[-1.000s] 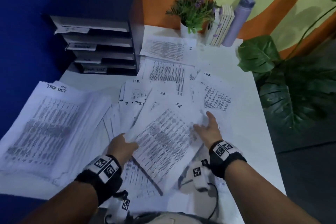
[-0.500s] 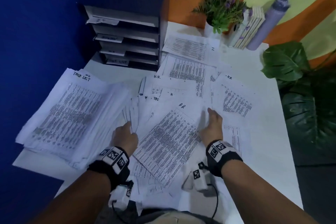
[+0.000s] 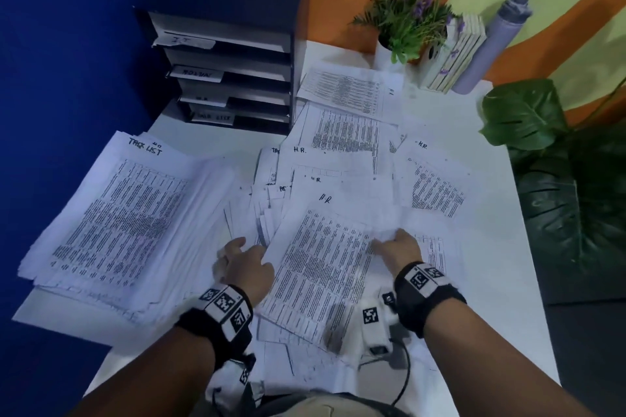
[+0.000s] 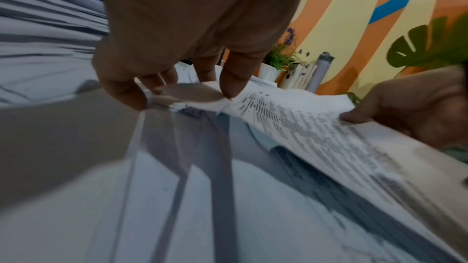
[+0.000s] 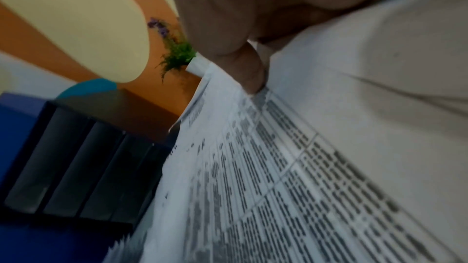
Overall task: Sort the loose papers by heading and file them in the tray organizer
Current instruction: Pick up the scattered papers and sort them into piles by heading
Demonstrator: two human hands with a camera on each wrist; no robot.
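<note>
Loose printed papers cover the white table point(image 3: 501, 247). A sheet headed "H.R." point(image 3: 325, 257) lies tilted in front of me. My left hand point(image 3: 245, 262) pinches its left edge, thumb on top, as the left wrist view shows at the sheet point(image 4: 291, 119). My right hand point(image 3: 399, 249) pinches the sheet's right edge, thumb pressed on the print point(image 5: 253, 79). A thick stack headed "TASK LIST" point(image 3: 125, 213) lies at the left. The dark tray organizer point(image 3: 230, 78) with labelled shelves stands at the back left.
More "H.R." sheets point(image 3: 433, 189) fan out behind my hands. A potted plant point(image 3: 406, 27), a row of books point(image 3: 454, 57) and a grey bottle point(image 3: 487, 44) stand at the back. Large green leaves point(image 3: 542, 152) overhang the table's right edge. A blue wall bounds the left.
My right hand has drawn back from the sheets farther off and taken the near "H.R." sheet's right edge. My left hand stays at its left edge. The view has shifted toward the left.
</note>
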